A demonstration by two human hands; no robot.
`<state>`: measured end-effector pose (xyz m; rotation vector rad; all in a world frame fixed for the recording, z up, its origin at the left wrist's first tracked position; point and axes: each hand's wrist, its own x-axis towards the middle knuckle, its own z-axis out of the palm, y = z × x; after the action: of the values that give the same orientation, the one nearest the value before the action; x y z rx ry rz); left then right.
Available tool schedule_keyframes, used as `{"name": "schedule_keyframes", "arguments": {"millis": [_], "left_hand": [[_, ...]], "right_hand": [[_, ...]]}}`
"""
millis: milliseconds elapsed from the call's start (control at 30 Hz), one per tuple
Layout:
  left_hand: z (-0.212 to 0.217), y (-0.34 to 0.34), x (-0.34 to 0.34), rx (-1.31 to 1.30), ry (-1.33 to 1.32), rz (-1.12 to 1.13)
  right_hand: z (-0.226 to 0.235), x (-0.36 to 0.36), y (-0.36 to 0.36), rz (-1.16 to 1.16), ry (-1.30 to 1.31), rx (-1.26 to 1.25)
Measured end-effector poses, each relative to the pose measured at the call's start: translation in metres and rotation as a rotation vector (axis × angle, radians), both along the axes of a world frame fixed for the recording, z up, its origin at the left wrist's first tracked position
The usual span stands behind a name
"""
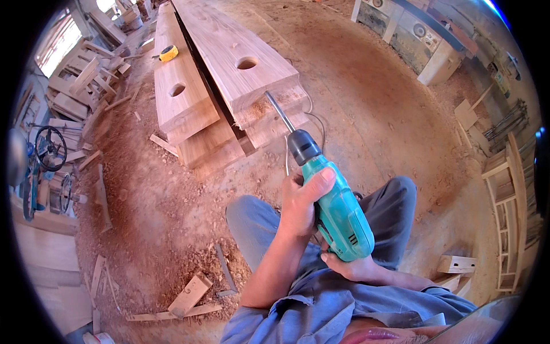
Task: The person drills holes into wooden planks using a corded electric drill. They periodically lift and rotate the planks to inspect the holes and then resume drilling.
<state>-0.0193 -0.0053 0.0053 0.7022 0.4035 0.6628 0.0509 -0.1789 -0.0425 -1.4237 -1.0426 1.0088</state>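
A teal power drill (342, 215) with a black chuck (303, 147) points away from me. Its long bit (279, 112) reaches the near end face of the right thick wooden plank (240, 40); whether the tip has entered the wood is hard to tell. My left hand (305, 198) wraps round the front of the drill body, thumb on top. Lower down, my right hand (350, 267) is closed at the rear handle, mostly hidden under the tool. The plank has an oval hole (247, 63) through its top. A second plank (182, 86) with a similar hole lies alongside, to the left.
A yellow tape measure (168, 53) rests on the left plank. Wood offcuts (191, 294) and shavings litter the dirt floor. A cord (323, 129) trails beside the right plank. Handwheel machinery (50, 148) stands at left; a wooden frame (507, 212) leans at right.
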Motion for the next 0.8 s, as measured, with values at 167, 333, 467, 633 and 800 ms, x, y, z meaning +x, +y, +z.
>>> {"name": "schedule_keyframes", "arguments": {"millis": [167, 333, 467, 633, 800], "left_hand": [[-0.005, -0.002, 0.006, -0.007, 0.005, 0.014], [-0.01, -0.008, 0.009, -0.05, 0.013, 0.029], [-0.005, -0.011, 0.013, -0.1, 0.041, 0.055], [-0.001, -0.005, 0.012, -0.056, 0.035, 0.057], [0.0, -0.001, 0.01, -0.05, 0.013, 0.036]], "right_hand": [[0.007, -0.001, -0.002, -0.093, 0.063, 0.009], [0.005, -0.003, -0.01, -0.133, 0.153, 0.059], [0.012, -0.012, -0.004, -0.222, 0.331, 0.238], [0.012, -0.004, 0.002, -0.226, 0.041, 0.076], [0.006, -0.001, 0.0, -0.182, -0.094, 0.012]]}}
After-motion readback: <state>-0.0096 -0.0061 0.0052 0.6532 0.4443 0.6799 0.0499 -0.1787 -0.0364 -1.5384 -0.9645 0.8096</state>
